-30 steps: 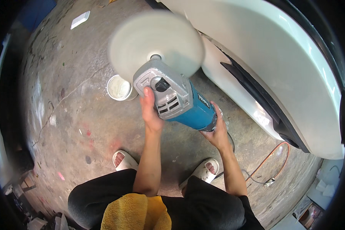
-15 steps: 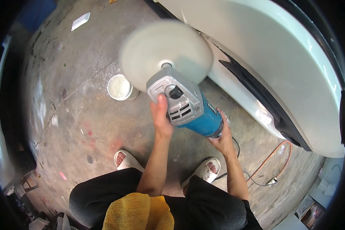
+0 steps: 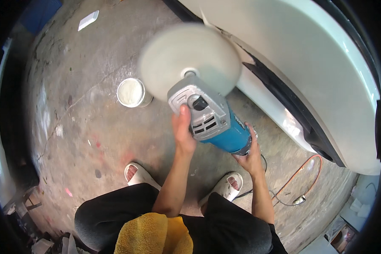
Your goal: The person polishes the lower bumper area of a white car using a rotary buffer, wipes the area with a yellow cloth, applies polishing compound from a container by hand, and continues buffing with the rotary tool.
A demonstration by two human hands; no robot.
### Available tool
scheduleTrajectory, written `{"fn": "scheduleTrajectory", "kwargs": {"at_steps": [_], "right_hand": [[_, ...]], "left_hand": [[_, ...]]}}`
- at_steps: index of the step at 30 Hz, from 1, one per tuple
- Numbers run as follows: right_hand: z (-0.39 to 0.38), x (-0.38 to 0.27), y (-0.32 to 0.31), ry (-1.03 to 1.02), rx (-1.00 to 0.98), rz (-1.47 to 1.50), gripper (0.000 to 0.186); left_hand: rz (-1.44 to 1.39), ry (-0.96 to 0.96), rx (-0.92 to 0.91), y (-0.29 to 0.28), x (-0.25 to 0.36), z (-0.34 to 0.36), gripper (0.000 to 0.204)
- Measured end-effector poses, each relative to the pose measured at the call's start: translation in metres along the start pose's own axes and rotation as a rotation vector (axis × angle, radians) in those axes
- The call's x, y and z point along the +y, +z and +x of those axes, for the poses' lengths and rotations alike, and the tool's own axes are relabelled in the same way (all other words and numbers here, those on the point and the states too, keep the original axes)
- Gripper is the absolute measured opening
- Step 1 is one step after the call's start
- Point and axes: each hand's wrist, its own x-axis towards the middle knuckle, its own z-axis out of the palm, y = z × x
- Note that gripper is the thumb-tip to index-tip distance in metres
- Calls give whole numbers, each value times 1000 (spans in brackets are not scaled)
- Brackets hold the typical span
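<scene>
Both my hands hold a blue and grey electric polisher [image 3: 222, 137] in front of me. My left hand [image 3: 183, 132] grips the grey metal head from its left side, thumb on top; its other fingers are hidden underneath. My right hand [image 3: 250, 154] is wrapped round the rear of the blue body. At the polisher's front a big round pale polishing pad [image 3: 186, 51] is smeared by spinning. The pad's right edge overlaps the white car bumper [image 3: 317, 72] in view; I cannot tell whether they touch.
A white tub [image 3: 130, 93] of pale compound stands on the concrete floor, left of the pad. A cord and an orange cable [image 3: 296, 173] lie at the right. A yellow cloth [image 3: 146, 233] rests on my lap. Another car part [image 3: 4, 178] is at the far left.
The polisher, with both hands on it, has shifted slightly to the right. Its pad is blurred by spinning in both frames.
</scene>
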Motion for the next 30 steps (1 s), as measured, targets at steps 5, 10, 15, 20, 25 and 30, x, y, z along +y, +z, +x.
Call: {"fn": "scheduleTrajectory", "kwargs": {"at_steps": [5, 10, 15, 20, 25, 30], "right_hand": [[2, 0, -1, 8, 29, 31, 96], [4, 2, 3, -62, 13, 33, 96], [10, -7, 4, -43, 59, 33, 92], [6, -1, 3, -105, 39, -18, 91], [-32, 21, -13, -18, 22, -16, 92], [-82, 13, -51, 126, -31, -62, 97]], "left_hand": [[26, 34, -17, 0, -3, 4, 52], [-17, 12, 46, -2, -2, 4, 53], [29, 34, 45, 2, 4, 10, 53], [-44, -51, 37, -9, 0, 1, 53], [-5, -71, 16, -9, -44, -21, 54], [-52, -246, 49, 16, -58, -59, 54]]}}
